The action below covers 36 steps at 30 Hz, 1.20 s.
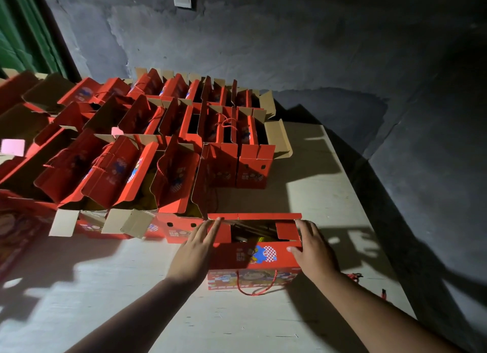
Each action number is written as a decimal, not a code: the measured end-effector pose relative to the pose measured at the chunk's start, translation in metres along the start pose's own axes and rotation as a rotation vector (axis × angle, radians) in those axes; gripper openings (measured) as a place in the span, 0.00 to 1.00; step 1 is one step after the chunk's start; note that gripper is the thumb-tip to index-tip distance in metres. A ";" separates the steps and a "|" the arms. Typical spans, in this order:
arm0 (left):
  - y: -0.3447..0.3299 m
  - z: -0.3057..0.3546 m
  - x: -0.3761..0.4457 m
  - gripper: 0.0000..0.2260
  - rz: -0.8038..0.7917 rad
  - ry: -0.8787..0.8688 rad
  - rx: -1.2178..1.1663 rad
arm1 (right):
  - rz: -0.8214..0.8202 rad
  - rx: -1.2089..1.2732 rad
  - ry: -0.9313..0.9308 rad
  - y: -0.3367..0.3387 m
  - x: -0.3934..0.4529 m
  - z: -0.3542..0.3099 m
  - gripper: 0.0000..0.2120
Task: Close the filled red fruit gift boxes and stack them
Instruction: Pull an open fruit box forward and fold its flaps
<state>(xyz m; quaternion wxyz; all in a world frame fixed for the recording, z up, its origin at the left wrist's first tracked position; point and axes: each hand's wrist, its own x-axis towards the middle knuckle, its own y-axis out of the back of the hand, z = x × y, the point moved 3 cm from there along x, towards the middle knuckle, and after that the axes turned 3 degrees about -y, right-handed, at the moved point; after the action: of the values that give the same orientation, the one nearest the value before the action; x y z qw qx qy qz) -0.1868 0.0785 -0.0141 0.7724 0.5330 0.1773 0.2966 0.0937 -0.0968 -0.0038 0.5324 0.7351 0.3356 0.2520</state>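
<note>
head view: lower centre of frame
red box (253,257): sitting on pale floor (184,313), top half-folded, rope handle hanging
left hand (196,250): fingers lying straight, pressing end flap
right hand (315,247): fingers spreading over opposite end

"FRESH" on red box (253,260)

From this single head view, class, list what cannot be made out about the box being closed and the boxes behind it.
- Contents of the near box: shadow and its folded end flaps hide all but a yellow scrap.
- Its lettering: the lower front is blurred, and the rope handle crosses it.
- Left hand and right hand: palms face away, so contact underneath is hidden.
- Open boxes behind: upright lids hide whether they are filled; the frame's left edge cuts the rows.
</note>
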 end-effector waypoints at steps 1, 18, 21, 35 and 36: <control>-0.002 -0.001 -0.001 0.44 -0.013 -0.011 0.017 | 0.009 -0.004 0.012 0.000 0.001 0.000 0.34; -0.009 -0.001 0.033 0.28 -0.110 -0.057 -0.044 | -0.154 -0.016 0.177 0.000 0.020 -0.010 0.13; -0.009 -0.002 0.042 0.29 -0.167 -0.029 -0.004 | -0.230 -0.059 0.156 -0.003 0.030 -0.013 0.15; -0.016 0.017 0.055 0.34 -0.328 0.044 0.196 | -0.311 -0.328 0.216 -0.019 0.041 -0.024 0.31; -0.018 0.017 0.053 0.35 -0.331 0.052 0.166 | -0.318 -0.323 0.211 -0.020 0.040 -0.023 0.31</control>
<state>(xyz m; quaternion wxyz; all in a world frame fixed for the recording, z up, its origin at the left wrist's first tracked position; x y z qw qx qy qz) -0.1315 0.0963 -0.0227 0.7592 0.5505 0.3062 0.1637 0.0987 -0.0483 -0.0150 0.6378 0.5482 0.4562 0.2907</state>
